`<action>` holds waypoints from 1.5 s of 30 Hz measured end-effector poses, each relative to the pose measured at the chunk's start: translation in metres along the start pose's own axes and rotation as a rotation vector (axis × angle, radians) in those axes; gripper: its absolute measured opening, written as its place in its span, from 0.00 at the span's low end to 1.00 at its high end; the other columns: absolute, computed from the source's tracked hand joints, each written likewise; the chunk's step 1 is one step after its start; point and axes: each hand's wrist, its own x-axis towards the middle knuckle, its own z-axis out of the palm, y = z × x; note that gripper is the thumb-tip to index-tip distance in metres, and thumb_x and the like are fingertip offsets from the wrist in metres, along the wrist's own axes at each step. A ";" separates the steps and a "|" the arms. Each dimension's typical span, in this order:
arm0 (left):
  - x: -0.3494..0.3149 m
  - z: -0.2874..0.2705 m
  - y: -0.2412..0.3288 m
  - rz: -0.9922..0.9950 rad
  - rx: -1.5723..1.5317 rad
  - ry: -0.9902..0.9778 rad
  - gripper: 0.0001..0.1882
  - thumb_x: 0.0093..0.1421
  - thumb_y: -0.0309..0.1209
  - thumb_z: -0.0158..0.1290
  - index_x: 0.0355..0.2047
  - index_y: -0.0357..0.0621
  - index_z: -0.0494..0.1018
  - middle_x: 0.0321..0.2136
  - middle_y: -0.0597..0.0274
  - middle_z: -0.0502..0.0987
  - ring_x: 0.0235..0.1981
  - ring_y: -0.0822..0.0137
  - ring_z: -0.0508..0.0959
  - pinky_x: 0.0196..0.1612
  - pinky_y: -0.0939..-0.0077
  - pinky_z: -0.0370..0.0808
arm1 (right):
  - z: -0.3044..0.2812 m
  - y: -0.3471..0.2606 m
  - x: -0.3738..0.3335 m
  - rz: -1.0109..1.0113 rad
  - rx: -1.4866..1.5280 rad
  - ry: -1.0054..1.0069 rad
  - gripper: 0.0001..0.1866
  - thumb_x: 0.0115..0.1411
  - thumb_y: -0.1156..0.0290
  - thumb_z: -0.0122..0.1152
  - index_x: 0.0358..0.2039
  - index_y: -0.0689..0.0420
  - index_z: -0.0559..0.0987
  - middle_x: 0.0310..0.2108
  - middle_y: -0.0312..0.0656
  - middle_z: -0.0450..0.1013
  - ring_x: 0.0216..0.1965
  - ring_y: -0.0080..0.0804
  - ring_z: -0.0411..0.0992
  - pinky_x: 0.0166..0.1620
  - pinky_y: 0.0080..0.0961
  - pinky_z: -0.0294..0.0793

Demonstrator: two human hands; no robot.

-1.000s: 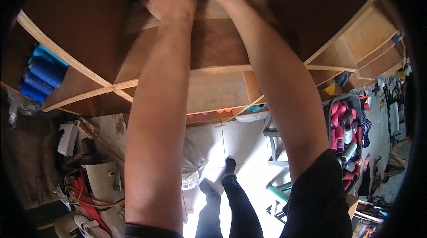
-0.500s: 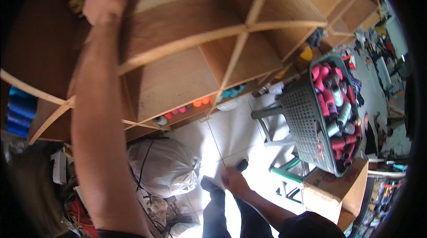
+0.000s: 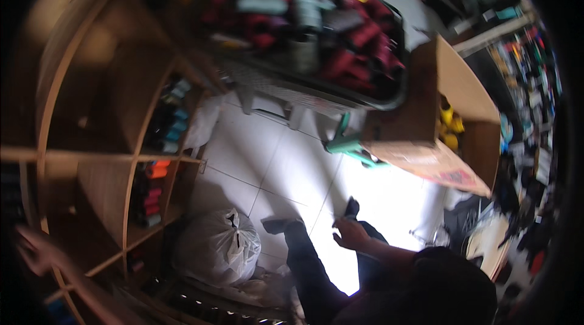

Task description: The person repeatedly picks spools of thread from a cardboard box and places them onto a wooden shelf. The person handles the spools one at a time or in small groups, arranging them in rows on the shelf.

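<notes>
At the lower left, my left hand [image 3: 39, 253] is slightly blurred beside the front edges of a wooden shelf unit [image 3: 91, 156]. Its fingers are apart and I see nothing in them. My right hand [image 3: 351, 233] hangs above the floor in front of my legs, with fingers loosely bent and a gap between them; no object shows in it. Thread spools in orange and red [image 3: 153, 186] fill one shelf compartment close by. Teal and dark spools [image 3: 173, 121] sit in the compartment beyond it.
A grey plastic basket [image 3: 340, 103] heaped with red and pale green spools [image 3: 307, 12] stands ahead. Right of it, an open cardboard box [image 3: 471, 76] holds yellow spools [image 3: 449, 123], near a green stool [image 3: 353, 145]. A tied white plastic bag [image 3: 225, 246] rests on the tiled floor [image 3: 277, 170].
My left hand has come out of an upper shelf compartment and down to the lower left. The view has turned right, bringing the basket to the top and the box's inside into sight.
</notes>
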 end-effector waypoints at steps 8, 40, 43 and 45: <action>-0.174 -0.148 0.436 -0.095 -0.851 -0.725 0.19 0.59 0.29 0.60 0.15 0.42 0.63 0.12 0.59 0.67 0.13 0.62 0.66 0.19 0.63 0.63 | -0.130 0.004 -0.057 -0.067 0.442 0.345 0.14 0.62 0.66 0.60 0.45 0.60 0.78 0.39 0.48 0.79 0.41 0.42 0.79 0.47 0.39 0.78; -0.158 -0.117 0.948 1.325 -0.760 -2.142 0.38 0.51 0.46 0.64 0.60 0.42 0.70 0.50 0.43 0.79 0.51 0.52 0.81 0.57 0.59 0.77 | -0.382 0.363 -0.058 0.224 -0.486 0.169 0.19 0.60 0.63 0.59 0.50 0.55 0.78 0.45 0.47 0.77 0.48 0.43 0.76 0.54 0.43 0.71; -0.161 -0.101 0.942 1.137 -0.680 -2.196 0.39 0.52 0.46 0.63 0.63 0.45 0.67 0.52 0.44 0.78 0.53 0.52 0.80 0.57 0.59 0.76 | -0.383 0.375 -0.053 0.418 -0.583 0.184 0.15 0.58 0.63 0.60 0.43 0.56 0.80 0.42 0.46 0.78 0.45 0.42 0.77 0.51 0.43 0.72; -0.153 -0.093 0.946 1.020 -0.687 -2.239 0.41 0.53 0.46 0.62 0.65 0.46 0.64 0.55 0.44 0.76 0.55 0.52 0.78 0.58 0.60 0.75 | -0.371 0.397 -0.045 0.344 -0.649 0.264 0.15 0.57 0.63 0.61 0.42 0.56 0.80 0.41 0.47 0.78 0.44 0.42 0.78 0.49 0.45 0.73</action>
